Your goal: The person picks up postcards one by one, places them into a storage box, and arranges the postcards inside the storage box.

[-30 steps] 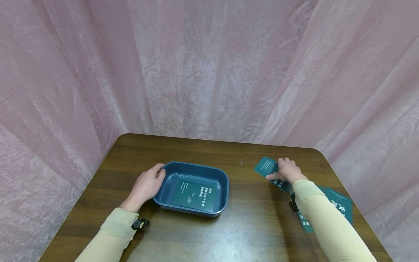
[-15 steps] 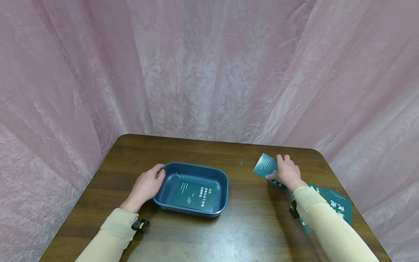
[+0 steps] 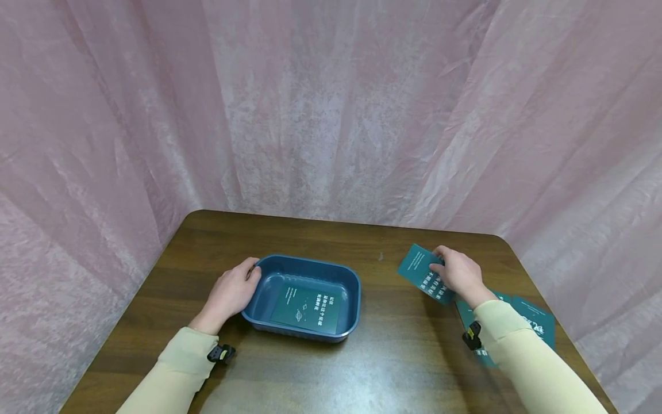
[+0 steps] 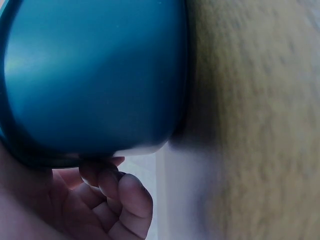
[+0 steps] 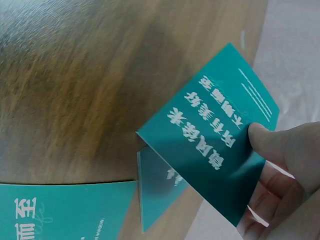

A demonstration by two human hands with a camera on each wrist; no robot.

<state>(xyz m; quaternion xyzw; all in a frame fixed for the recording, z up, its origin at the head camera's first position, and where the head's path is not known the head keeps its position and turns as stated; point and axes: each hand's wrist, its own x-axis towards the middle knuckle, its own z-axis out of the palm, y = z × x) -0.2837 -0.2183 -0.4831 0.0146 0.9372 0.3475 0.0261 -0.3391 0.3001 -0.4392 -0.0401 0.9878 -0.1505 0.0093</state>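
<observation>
My left hand (image 3: 231, 293) grips the left end of a blue rectangular tray (image 3: 353, 287), thumb at the rim; in the left wrist view its fingers (image 4: 135, 195) curl beneath the tray's edge (image 4: 95, 85). Inside the tray lies a dark green card (image 3: 305, 309) with white writing and a small planet drawing. At the right, my right hand (image 3: 462, 275) pinches another green printed card (image 3: 424, 273) by its far right edge. The right wrist view shows the thumb (image 5: 272, 145) on this card's printed face (image 5: 210, 130), the fingers behind it, and the card tilted above the table.
More green cards (image 3: 538, 322) lie on the table's right side, partly hidden by the right forearm. One card (image 5: 157, 185) sits partly beneath the held one, another (image 5: 65, 210) beside it. The wooden table (image 3: 331, 379) ends at a pink curtain (image 3: 331, 115).
The right hand has shifted its grip to the card's far right edge, uncovering more of its writing. The card was bent up at its far end and now looks flatter. Left hand and tray stay put.
</observation>
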